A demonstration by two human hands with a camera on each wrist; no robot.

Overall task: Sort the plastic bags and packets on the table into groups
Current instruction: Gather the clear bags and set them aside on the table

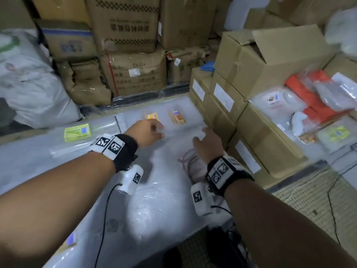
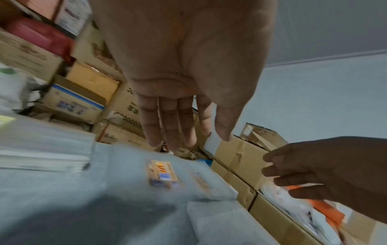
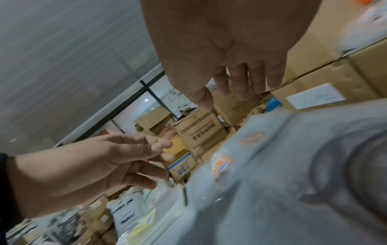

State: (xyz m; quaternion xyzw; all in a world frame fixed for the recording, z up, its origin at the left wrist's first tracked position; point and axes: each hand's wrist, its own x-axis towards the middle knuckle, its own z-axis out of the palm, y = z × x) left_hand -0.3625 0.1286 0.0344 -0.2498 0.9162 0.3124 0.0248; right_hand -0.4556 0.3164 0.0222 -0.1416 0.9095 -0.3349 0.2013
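Reaching out over the table point(image 1: 23, 161), both hands hover above the clear plastic bags point(image 1: 154, 200) spread across it. Left hand point(image 1: 148, 133) has fingers loosely extended, holding nothing; right hand point(image 1: 207, 143) is spread flat, also empty. Just beyond them lie two orange-labelled packets point(image 1: 151, 116), side by side, with a yellow-labelled one point(image 1: 77, 132) off to the left. Next pick, probably an orange packet, though blur hides the edges; it calls for a pinch at a corner.

Head looks down; wrist views close, sharing orange-label packets point(image 2: 163, 174).
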